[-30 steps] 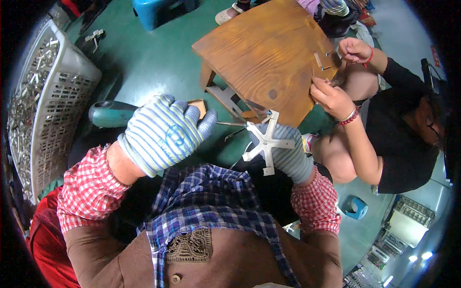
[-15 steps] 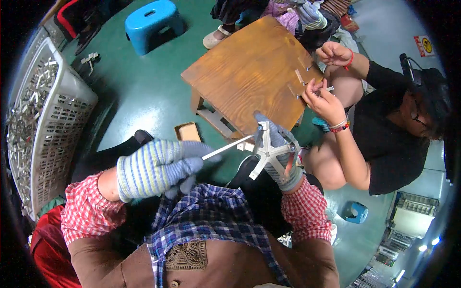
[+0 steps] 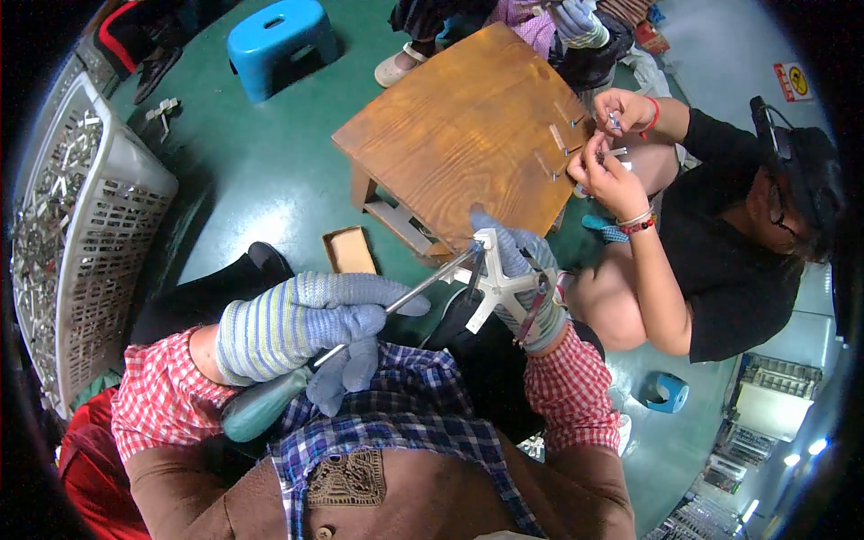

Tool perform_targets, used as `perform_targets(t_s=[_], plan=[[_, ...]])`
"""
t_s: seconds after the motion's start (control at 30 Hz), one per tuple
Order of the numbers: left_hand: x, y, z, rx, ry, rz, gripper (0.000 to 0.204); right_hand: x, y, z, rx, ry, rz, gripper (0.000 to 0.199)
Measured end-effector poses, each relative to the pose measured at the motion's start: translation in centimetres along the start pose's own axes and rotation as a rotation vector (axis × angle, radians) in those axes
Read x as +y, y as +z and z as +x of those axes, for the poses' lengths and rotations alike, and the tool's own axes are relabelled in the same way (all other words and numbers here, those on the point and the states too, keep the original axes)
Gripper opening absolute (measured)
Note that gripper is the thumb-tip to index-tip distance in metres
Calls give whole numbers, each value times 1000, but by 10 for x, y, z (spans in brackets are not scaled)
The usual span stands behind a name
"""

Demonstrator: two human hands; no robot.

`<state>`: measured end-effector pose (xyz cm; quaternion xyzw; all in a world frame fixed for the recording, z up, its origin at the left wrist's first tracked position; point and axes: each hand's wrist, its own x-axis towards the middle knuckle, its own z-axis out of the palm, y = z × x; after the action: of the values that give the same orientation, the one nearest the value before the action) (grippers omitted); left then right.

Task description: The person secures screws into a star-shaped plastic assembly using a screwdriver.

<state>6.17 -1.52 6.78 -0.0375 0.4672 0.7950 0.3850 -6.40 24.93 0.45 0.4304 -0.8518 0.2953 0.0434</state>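
My left hand, in a striped knit glove, grips a screwdriver by its shaft between thumb and fingers. The green handle sticks out below the palm, towards my lap. Its shaft slants up to the right, and the tip meets the upper arm of a white star-shaped bracket. Holding that bracket from behind is my gloved right hand, its fingers partly hidden by it. Thin dark metal strips hang at the bracket's arms. Whether a screw sits at the tip is too small to tell.
A wooden table stands ahead, with small parts at its right edge. On the right a co-worker handles small pieces. A white basket of metal parts stands left; a small open box and blue stool are on the floor.
The screwdriver's handle has come into sight below my left hand, whose lower fingers have opened somewhat. The co-worker's hands have moved closer together.
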Motion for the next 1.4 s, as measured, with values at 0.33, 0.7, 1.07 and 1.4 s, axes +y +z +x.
perform_targets(t_s=[0.33, 0.7, 1.07, 1.4], plan=[[-1, 0, 2, -7, -55, 0, 39, 8, 1, -2, -10, -121, -112, 45], [-1, -3, 0, -21, -71, -93, 42, 14, 8, -12, 5, 32, 109, 42], [0, -3, 1, -13, -57, -76, 43, 4, -8, 7, 15, -210, -342, 48], [-9, -3, 0, -12, -32, -80, 42, -2, -11, 2, 87, -300, -483, 53]])
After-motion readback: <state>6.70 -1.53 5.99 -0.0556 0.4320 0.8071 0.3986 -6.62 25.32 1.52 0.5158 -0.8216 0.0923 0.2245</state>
